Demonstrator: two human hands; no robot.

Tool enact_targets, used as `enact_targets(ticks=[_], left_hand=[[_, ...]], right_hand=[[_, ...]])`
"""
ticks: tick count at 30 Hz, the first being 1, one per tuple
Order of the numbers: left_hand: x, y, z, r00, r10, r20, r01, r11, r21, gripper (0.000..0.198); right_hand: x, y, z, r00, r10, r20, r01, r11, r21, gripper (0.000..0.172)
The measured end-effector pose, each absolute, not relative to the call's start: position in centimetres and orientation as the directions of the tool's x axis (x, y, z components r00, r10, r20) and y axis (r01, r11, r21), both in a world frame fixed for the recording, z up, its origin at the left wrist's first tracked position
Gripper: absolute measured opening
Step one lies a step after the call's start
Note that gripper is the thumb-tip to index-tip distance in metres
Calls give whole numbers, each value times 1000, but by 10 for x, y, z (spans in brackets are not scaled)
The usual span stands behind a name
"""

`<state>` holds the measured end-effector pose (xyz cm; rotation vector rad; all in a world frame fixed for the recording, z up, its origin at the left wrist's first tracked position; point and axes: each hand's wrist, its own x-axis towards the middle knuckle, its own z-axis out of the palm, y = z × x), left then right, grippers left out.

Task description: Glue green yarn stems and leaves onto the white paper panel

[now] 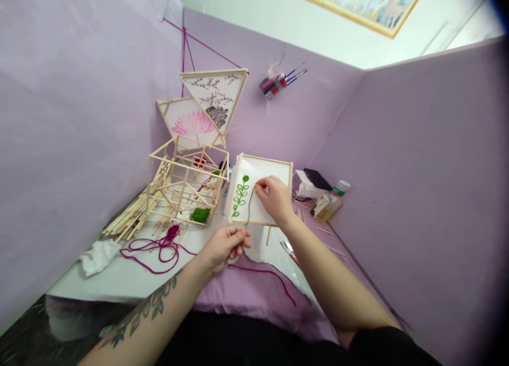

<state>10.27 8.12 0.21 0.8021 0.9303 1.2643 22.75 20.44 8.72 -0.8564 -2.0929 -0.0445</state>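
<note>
A square wooden frame with white paper (274, 170) lies on the table, a looped green yarn leaf design (240, 195) on its left side. A loose strand of green yarn (250, 207) runs down the paper. My right hand (273, 198) rests on the paper and pinches the strand's upper end. My left hand (223, 247), just below the frame's near edge, pinches the lower end.
A wooden stick lantern skeleton (186, 183) stands left of the frame, with two painted triangular panels (212, 98) behind it, loose sticks (131, 217), a green yarn ball (200, 215) and dark red yarn (159, 246). A glue bottle (328, 204) and phone (317, 179) sit right. Purple partitions surround.
</note>
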Motion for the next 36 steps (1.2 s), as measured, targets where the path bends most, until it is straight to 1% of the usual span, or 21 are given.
enact_targets(ticks=[6, 12, 18, 23, 30, 32, 34, 36], left_hand=[[102, 82, -1, 75, 987, -144, -394, 162, 905, 44], [101, 81, -4, 131, 977, -167, -379, 205, 902, 42], [100, 80, -3, 180, 966, -184, -314, 234, 920, 40], [100, 79, -2, 191, 965, -180, -298, 231, 926, 38], [99, 79, -2, 191, 967, -170, -282, 220, 934, 37], [100, 79, -2, 187, 968, -164, -271, 212, 939, 37], [101, 78, 0, 151, 980, -132, -252, 167, 953, 38], [100, 74, 1, 41, 999, -34, -178, 41, 983, 36]], right_hand=[[227, 207, 89, -405, 554, 727, 599, 762, -246, 12], [226, 210, 89, -401, 554, 729, 604, 758, -244, 14], [226, 211, 92, -394, 563, 727, 609, 752, -252, 14], [225, 212, 93, -390, 579, 716, 633, 733, -248, 16], [226, 213, 92, -386, 560, 733, 638, 736, -226, 15], [227, 215, 93, -379, 559, 738, 624, 743, -242, 16], [228, 219, 96, -346, 562, 751, 608, 744, -277, 17], [232, 222, 102, -260, 569, 780, 580, 738, -345, 18]])
